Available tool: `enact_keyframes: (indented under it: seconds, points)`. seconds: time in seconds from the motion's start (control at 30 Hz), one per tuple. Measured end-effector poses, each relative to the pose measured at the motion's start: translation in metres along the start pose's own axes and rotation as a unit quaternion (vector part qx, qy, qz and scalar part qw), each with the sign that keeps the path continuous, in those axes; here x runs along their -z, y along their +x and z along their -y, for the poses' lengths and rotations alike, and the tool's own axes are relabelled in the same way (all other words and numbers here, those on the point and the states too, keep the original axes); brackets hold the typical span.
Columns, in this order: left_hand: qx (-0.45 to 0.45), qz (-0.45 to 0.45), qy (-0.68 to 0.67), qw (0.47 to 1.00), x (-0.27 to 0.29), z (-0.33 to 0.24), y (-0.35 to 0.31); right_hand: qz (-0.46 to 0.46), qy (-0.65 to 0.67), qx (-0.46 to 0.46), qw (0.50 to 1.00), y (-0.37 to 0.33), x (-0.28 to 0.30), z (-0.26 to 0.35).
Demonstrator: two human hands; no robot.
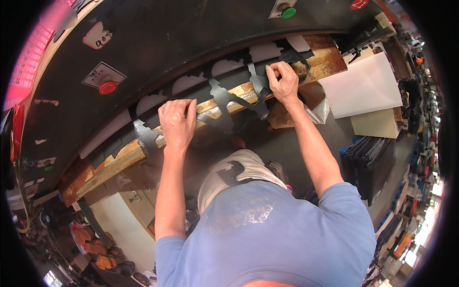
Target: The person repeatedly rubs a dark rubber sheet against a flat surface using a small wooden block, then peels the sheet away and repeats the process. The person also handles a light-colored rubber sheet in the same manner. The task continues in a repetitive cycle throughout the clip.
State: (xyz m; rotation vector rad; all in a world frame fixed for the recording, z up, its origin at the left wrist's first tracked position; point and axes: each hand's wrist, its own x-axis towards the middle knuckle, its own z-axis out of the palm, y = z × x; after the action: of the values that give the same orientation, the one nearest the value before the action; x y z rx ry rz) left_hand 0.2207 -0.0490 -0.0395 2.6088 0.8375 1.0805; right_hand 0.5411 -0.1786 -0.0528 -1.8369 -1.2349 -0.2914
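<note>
A black sheet with large cut-out holes (220, 93) lies in front of me, its thin strips draped over the near wooden edge (241, 91). Pale rounded shapes (227, 66) show through the openings. My left hand (177, 123) is at the sheet's near edge, fingers curled and closed on it; the fingertips are partly hidden. Farther right, my right hand (284, 83) pinches the sheet between thumb and fingers near its right end. A crumpled dark piece (299, 64) lies just beyond that hand.
Over the work surface stretches a dark machine beam (191, 24) with a red button (108, 87) and a green button (288, 12). White sheets (366, 86) lie at right, above stacked black material (368, 158). A pink basket (31, 62) is at far left.
</note>
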Motion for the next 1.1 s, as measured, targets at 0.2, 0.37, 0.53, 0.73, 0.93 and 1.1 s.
enact_keyframes:
  seconds: [0.2, 0.37, 0.53, 0.73, 0.93, 1.1]
  points:
    - [0.082, 0.03, -0.103, 0.991, -0.022, -0.036, 0.009, -0.023, 0.041, -0.072, 0.996, -0.006, -0.007, -0.01]
    - [0.111, 0.03, -0.024, 0.993, -0.05, -0.059, 0.009, -0.023, 0.068, -0.068, 0.995, -0.006, -0.006, -0.012]
    - [0.12, 0.009, -0.005, 0.993, -0.052, -0.061, 0.007, 0.029, 0.163, -0.133, 0.977, -0.002, 0.006, -0.012]
    - [0.145, 0.018, -0.01, 0.989, -0.053, -0.066, 0.005, 0.066, 0.279, -0.13, 0.949, 0.036, 0.026, 0.009]
    - [0.169, 0.092, -0.043, 0.98, -0.038, -0.064, 0.007, 0.262, 0.082, 0.079, 0.958, 0.1, -0.052, 0.029]
    - [0.301, 0.127, -0.147, 0.934, -0.007, -0.02, 0.038, 0.236, 0.068, 0.151, 0.958, 0.091, -0.12, 0.044]
